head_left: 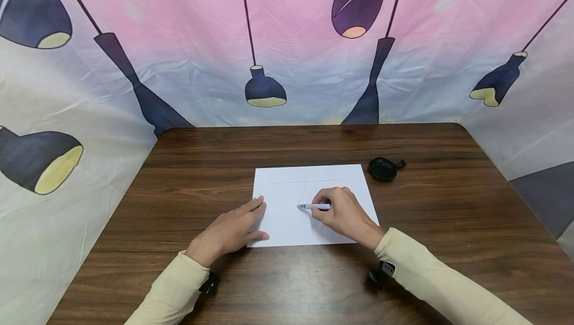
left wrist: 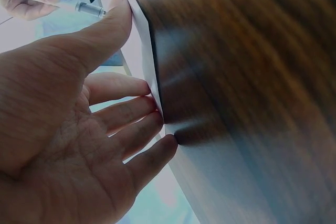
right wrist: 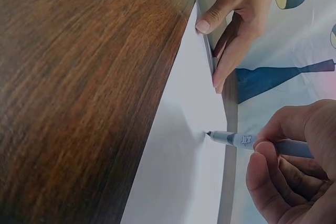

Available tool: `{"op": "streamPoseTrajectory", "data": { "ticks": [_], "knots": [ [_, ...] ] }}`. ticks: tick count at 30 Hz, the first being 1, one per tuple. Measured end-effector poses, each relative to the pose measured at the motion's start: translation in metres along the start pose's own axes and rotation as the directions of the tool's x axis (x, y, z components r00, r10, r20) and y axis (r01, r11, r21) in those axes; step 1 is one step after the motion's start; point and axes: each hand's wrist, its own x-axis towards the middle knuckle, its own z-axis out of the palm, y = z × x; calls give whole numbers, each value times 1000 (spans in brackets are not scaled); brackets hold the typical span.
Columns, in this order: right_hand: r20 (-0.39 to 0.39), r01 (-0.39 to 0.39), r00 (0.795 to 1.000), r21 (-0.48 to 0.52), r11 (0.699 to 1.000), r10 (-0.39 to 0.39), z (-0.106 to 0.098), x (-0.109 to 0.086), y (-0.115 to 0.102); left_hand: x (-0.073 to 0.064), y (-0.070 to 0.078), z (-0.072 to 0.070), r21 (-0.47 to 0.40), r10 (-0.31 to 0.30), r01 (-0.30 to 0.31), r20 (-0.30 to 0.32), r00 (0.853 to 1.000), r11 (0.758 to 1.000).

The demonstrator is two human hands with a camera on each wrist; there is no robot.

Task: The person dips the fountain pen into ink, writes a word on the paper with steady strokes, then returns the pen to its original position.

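Note:
A white sheet of paper (head_left: pixel 280 228) lies on the wooden table, with a thin horizontal line and a curved downward stroke drawn on it. The right hand (head_left: pixel 343 213) pinches a light-coloured pen (head_left: pixel 319 206) between thumb and fingers. In the right wrist view the tip of the pen (right wrist: pixel 223 137) meets the paper (right wrist: pixel 178 145). At the sheet's left edge the left hand (head_left: pixel 233 228) rests with fingers extended, its fingertips on the paper. The left wrist view shows the left hand's fingers (left wrist: pixel 139 121) along the paper's edge.
A small black pan-shaped object (head_left: pixel 383 168) sits beyond the paper's upper right corner. The brown wooden table (head_left: pixel 202 165) reaches back to a hanging cloth (head_left: pixel 305 41) printed with lamps. Dark devices are strapped at both wrists.

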Motion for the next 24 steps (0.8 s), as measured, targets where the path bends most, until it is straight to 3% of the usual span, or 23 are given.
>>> {"op": "streamPoseTrajectory", "data": {
  "ticks": [24],
  "knots": [
    [-6, 40, 999, -7, 999, -40, 7, -8, -9, 1, 0, 0, 2, -6, 6, 1, 1000, 1000]
  ]
}}
